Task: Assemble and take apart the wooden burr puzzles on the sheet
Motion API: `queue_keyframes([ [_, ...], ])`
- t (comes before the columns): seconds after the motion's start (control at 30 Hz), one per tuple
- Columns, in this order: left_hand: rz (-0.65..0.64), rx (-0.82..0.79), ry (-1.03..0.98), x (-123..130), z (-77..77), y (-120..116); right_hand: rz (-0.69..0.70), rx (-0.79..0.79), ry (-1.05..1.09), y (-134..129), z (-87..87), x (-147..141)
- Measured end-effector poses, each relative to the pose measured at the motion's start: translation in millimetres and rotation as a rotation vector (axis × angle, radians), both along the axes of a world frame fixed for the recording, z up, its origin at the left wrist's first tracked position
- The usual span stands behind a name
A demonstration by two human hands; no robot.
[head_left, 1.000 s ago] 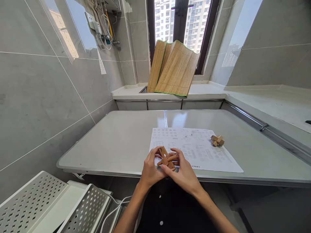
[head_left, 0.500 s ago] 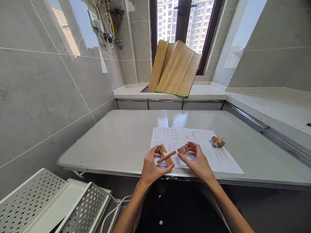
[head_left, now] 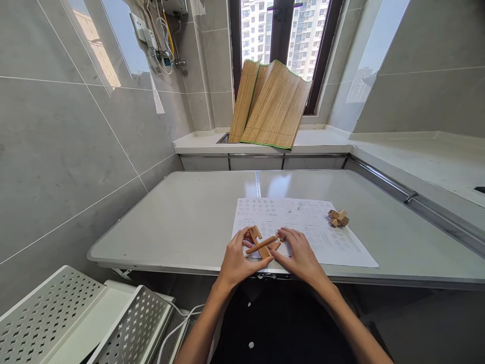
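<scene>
My left hand is closed on a notched wooden puzzle piece, gripping it between thumb and fingers. A slim wooden stick lies crosswise through that piece. My right hand pinches another wooden puzzle piece, which sits against the stick's right end; the fingers partly hide it. Both hands are over the near edge of a printed sheet covered in small diagrams. An assembled wooden burr puzzle rests at the sheet's right edge.
The white folding table has a seam down its middle. A bamboo mat leans by the window on the ledge behind. White perforated racks and a white cable are at lower left. Tiled walls close in the left side.
My right hand has moved left, bringing its wooden piece up to the stick and the notched piece. The left hand keeps its hold. The view has shifted slightly.
</scene>
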State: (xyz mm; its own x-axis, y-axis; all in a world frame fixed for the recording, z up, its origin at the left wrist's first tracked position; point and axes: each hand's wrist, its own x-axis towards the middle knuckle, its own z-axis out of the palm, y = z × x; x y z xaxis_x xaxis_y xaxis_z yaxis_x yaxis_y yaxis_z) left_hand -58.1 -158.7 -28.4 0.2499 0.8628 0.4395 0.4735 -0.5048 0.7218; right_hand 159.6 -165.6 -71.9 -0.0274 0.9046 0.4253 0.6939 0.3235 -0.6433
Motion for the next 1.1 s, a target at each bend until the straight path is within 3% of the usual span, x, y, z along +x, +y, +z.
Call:
queue_keyframes([
  [0.33, -0.071, -0.035, 0.028, 0.3, 2.4, 2.1, 0.199, -0.074, 0.388, -15.8, 28.7, 12.5],
  [0.7, -0.204, -0.085, 0.065, -1.0, 7.4, 0.9, 0.343, -0.165, 0.506, -20.7, 33.7, 7.2],
  [1.1, -0.271, -0.1, 0.073, -1.6, 9.0, 1.1, 0.311, -0.212, 0.461, -24.5, 36.7, 6.5],
])
